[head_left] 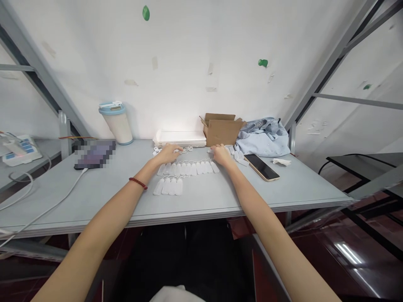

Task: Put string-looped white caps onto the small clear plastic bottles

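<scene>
Head view: white tags [188,169] in rows on the grey table [201,205].
Left hand [170,153] and right hand [222,155] are just behind the front rows; whether either's fingers pinch anything (too small here), I cannot tell.

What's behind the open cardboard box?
White wall shows above it. Anything low, directly behind the cardboard box, is covered, so can't tell.
</scene>
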Tool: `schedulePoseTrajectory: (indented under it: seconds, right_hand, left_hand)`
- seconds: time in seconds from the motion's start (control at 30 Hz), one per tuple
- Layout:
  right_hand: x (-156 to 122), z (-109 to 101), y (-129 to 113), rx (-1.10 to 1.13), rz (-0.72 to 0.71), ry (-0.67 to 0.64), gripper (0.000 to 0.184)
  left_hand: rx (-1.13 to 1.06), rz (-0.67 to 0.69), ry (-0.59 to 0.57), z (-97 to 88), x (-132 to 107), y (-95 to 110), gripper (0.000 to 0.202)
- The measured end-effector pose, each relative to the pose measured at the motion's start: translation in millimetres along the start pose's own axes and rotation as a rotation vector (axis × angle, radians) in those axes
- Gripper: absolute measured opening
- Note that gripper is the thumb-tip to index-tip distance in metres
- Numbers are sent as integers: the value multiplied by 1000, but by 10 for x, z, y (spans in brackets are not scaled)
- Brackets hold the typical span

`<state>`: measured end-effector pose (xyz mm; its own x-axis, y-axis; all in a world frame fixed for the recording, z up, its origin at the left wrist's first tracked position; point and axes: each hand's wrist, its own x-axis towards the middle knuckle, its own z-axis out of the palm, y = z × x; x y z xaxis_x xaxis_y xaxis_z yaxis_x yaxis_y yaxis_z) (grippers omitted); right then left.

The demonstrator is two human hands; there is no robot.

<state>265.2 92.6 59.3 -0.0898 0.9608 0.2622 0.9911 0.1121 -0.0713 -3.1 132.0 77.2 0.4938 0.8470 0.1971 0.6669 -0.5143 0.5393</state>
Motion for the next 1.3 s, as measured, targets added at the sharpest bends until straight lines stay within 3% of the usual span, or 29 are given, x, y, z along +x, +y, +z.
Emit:
schedulePoseTrajectory:
  seconds: [0.3,0.5,0.7,0.8,0.9,1.03,1.2,1.3]
  right_hand:
    - [6,-52,-26,231,50,90,26]
    - [-18,-105,-154,310,2,145,26]
    - [-68,-157,-230,335,-36,159,26]
    - [-99,-201,-283,348,-42,157,25]
    - [-127,-232,-342,370,-66,161,24]
    - [-147,-227,-416,451,-130,218,20]
    - [-179,-215,-527,623,-189,254,19]
    - [-217,-243,-603,734,-210,238,23]
  left_hand:
    - [5,57,165,-58,-77,69,49]
    - [10,76,200,-37,-104,131,49]
    - [35,11,202,-9,-95,135,42]
    - [-18,-75,277,-24,-104,164,34]
    - [-168,-133,379,-49,-121,223,23]
    - [-587,-197,421,-62,-167,353,16]
    - [-981,-185,271,-46,-272,535,31]
    - [-1094,-157,195,-25,-304,585,26]
